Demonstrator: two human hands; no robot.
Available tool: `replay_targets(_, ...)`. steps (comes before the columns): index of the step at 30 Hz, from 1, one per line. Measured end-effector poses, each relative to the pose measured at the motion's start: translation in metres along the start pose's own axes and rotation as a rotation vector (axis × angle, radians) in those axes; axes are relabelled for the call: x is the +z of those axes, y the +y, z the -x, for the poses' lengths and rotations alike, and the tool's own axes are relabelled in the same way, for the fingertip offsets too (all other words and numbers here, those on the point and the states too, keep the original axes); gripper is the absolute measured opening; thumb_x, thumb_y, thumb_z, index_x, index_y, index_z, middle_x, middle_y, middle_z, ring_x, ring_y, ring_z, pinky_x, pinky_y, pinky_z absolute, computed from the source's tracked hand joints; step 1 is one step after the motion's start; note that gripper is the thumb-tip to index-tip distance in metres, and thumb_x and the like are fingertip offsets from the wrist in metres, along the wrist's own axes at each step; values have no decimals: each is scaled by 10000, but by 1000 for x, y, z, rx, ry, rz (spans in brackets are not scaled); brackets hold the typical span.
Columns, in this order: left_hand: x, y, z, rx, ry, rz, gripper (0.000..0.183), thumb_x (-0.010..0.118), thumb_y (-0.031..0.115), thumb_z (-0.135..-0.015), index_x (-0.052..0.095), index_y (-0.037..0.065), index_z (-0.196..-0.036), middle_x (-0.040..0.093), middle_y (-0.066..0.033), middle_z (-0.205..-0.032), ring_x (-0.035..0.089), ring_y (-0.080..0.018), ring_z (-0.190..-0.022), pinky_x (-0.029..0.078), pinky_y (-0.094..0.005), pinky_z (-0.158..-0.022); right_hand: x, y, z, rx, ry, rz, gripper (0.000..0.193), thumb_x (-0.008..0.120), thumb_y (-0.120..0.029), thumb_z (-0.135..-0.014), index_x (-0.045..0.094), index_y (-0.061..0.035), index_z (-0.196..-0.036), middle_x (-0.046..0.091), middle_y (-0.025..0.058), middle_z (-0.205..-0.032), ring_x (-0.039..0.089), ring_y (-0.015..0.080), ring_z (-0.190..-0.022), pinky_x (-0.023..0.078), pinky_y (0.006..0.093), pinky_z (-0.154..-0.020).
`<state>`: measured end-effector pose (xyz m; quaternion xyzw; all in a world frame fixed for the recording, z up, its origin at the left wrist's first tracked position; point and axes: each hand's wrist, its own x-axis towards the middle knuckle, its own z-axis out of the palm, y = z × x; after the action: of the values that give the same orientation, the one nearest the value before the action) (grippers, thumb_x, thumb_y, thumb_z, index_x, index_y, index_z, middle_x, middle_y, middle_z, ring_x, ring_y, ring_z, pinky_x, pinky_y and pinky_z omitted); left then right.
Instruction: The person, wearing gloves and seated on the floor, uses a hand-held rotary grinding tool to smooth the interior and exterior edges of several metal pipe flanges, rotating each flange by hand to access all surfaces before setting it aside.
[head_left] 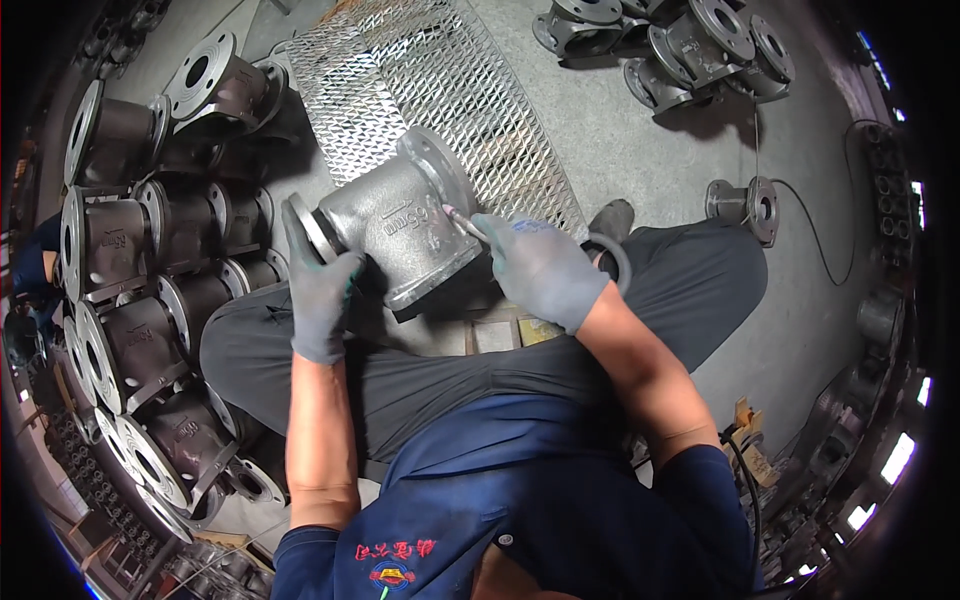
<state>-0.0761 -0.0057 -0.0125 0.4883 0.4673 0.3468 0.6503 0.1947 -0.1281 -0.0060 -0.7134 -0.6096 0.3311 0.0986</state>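
Note:
A grey cast-metal valve body (385, 235) with round end flanges rests tilted in front of me, between my knees. My left hand (322, 290), in a grey glove, is closed round the rim of its left flange. In my gloved right hand (550, 265) is a slim hand grinder (466, 224) with a small pinkish tip. That tip is at the casting's upper face, close to the right flange; whether it touches the metal I cannot tell. The grinder's rear part is hidden by my hand. Raised markings show on the casting's face.
Stacked valve bodies (125, 240) line my left side. More castings (700, 50) lie on the floor at the far right, with a single one (745, 208) nearer. An expanded-metal grating (430, 90) lies ahead. A black cable (825, 265) curves over the floor at right.

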Motion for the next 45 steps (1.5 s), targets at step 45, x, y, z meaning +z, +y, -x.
replay_targets(45,-5,55,-220,44,-318,-822,750,695,247,-881,606,26,-1592,733,-206,-1451,768,-267,-1068,593,-350,-985,-115,-79,-163,-731,-425,781,155,732,-144,-957,862,-67,-993,813,119,-918,821,284,-846,652,438,-711)
